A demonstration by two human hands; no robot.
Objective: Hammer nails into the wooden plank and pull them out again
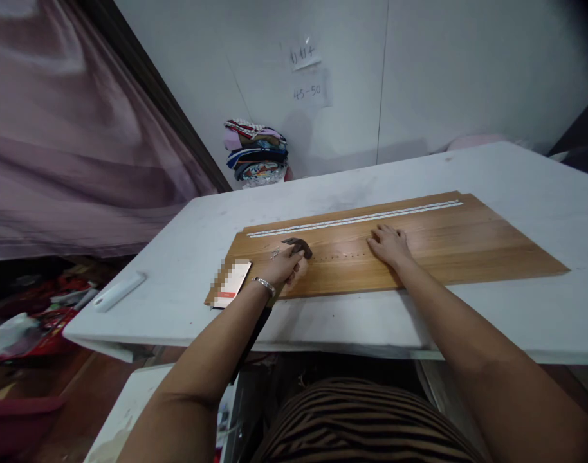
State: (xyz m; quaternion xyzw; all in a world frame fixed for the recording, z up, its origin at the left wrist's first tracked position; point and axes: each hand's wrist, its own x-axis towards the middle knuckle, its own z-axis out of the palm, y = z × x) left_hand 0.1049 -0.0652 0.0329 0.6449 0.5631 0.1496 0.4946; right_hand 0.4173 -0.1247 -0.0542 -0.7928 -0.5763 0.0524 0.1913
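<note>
My left hand (285, 267), with a bracelet at the wrist, is wrapped round a claw hammer; its dark head (301, 247) shows just past my fingers. A black part of the handle runs down beside my forearm. Under the hammer lies a long brown wooden board (496, 247). A row of small nails (345, 256) crosses its middle, right of the hammer head. A few loose nails (275, 253) seem to lie to its left. My right hand (389, 244) rests on the board with fingers spread, holding nothing, near the row's right end.
Two white measuring strips (356, 218) run along the board's far side. A phone (232, 284) lies on its left end. On the white table (173, 257) sits a white handle-like object (119, 291). Folded cloths (258, 151) are stacked by the wall; a pink curtain (82, 128) hangs left.
</note>
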